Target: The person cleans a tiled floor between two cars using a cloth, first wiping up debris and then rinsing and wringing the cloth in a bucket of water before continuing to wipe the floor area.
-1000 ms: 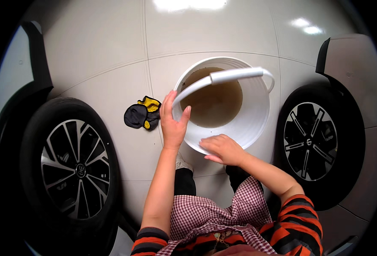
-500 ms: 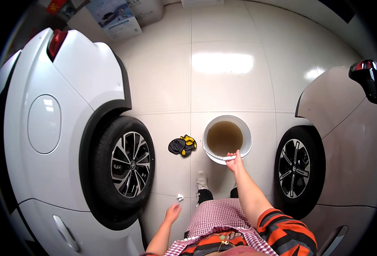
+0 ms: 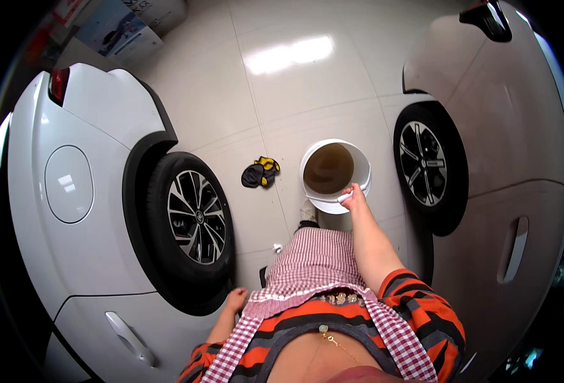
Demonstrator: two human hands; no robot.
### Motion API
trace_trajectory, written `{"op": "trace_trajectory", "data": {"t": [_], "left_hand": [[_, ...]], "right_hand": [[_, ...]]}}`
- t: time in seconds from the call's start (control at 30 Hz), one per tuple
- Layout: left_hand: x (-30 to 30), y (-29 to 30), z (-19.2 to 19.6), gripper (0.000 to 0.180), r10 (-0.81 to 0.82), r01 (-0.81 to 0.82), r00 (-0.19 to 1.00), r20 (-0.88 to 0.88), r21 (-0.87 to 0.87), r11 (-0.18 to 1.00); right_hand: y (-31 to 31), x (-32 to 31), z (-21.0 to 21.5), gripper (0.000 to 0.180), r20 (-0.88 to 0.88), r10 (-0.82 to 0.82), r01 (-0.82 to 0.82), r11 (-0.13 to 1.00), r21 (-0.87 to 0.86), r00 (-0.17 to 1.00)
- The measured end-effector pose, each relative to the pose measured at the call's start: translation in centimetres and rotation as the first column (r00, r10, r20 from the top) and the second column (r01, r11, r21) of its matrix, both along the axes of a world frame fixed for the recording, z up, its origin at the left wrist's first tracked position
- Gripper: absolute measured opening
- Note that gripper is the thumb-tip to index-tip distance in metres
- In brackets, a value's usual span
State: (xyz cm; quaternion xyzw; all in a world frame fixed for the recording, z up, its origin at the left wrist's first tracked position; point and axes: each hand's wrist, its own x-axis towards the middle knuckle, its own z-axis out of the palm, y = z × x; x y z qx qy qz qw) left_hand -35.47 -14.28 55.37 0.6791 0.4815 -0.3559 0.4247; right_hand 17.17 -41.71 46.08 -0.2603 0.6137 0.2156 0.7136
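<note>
My right hand (image 3: pixel 355 197) is wrapped round the white grip of the wire handle on a white bucket (image 3: pixel 325 205). Murky brown water (image 3: pixel 328 168) fills part of the bucket, its surface rippled. More inner wall shows on the right than on the left, so the bucket looks slightly tilted; whether its base touches the floor cannot be seen. Low at my left side, my left hand (image 3: pixel 236 299) has its fingers loosely curled, with nothing visible in them. It is close to the white car's wheel (image 3: pixel 199 217).
Black-and-yellow gloves (image 3: pixel 260 173) lie on the tiled floor left of the bucket. A small crumpled white scrap (image 3: pixel 277 248) lies nearer me. A white car (image 3: pixel 112 210) stands at left, a beige-grey car (image 3: pixel 505 140) at right. Printed boxes (image 3: pixel 119 32) stand far left.
The view has turned and shifted, moving the cars and gloves in the picture. My right hand still grips the bucket's handle; the water's surface has become rippled. My left hand is closer to my body.
</note>
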Motion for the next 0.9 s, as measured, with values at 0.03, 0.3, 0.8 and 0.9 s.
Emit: {"op": "trace_trajectory", "data": {"t": [0.03, 0.3, 0.8, 0.9], "left_hand": [[3.8, 0.9, 1.9, 0.030, 0.034, -0.035, 0.995, 0.097, 0.005, 0.999], [9.7, -0.7, 3.6, 0.031, 0.099, -0.078, 0.981, 0.165, -0.128, 0.989], [6.4, -16.3, 5.1, 0.028, -0.527, 0.527, 0.849, 0.020, -0.085, 0.846], [7.0, -14.8, 7.9, 0.027, -0.620, 0.621, 0.780, -0.084, -0.009, 0.783]], "right_hand": [[-2.2, -1.5, 0.3, 0.026, -0.006, 0.026, -0.027, 0.999, -0.038, 1.000], [-16.8, -18.7, 0.5, 0.018, -0.035, 0.079, -0.084, 0.977, -0.197, 0.996], [-49.9, -53.6, -4.6, 0.013, -0.167, -0.196, 0.109, 0.900, -0.423, 0.966], [-52.3, -59.1, -4.9, 0.016, -0.227, 0.016, -0.117, 0.890, -0.441, 0.974]]}}
